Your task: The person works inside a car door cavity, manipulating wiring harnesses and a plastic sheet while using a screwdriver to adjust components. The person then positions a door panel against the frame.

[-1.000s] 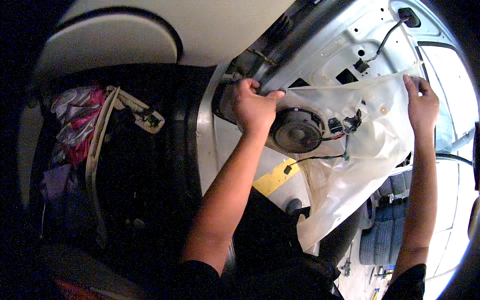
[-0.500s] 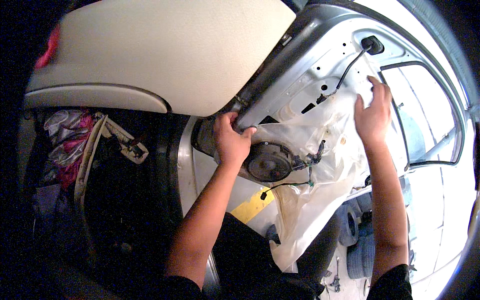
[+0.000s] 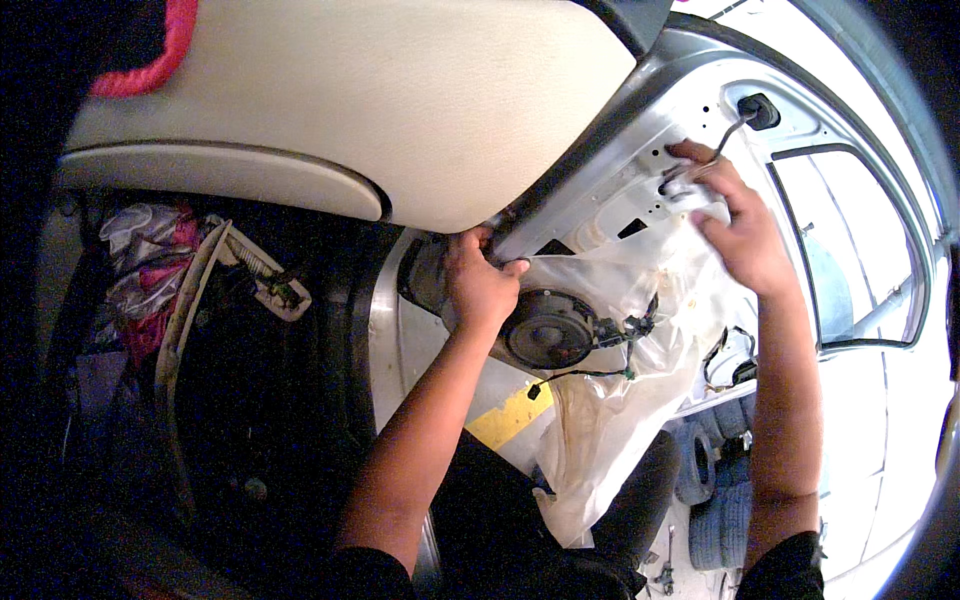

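Note:
The bare inner side of a silver car door [image 3: 590, 190] stands in front of me, its trim off. A translucent plastic sheet [image 3: 610, 420] hangs loosely over it, around a round black speaker [image 3: 548, 330]. My left hand [image 3: 482, 285] is closed on the door's edge beside the speaker, thumb at the sheet's upper corner. Up by the door's holes, my right hand [image 3: 740, 225] is curled, slightly blurred, with what looks like the sheet's upper part between thumb and fingers. A dark cable [image 3: 735, 130] runs from a black grommet to behind those fingers.
A beige panel [image 3: 400, 100] fills the upper left. A black connector on a lead [image 3: 535, 391] dangles below the speaker. Stacked tyres [image 3: 720, 520] stand on the floor at lower right, and a yellow stripe [image 3: 512, 415] marks the floor.
My right hand has moved left across the door to the cable's lower end, shifting the sheet's upper part with it. My left hand keeps its place on the door's edge. The view has shifted slightly.

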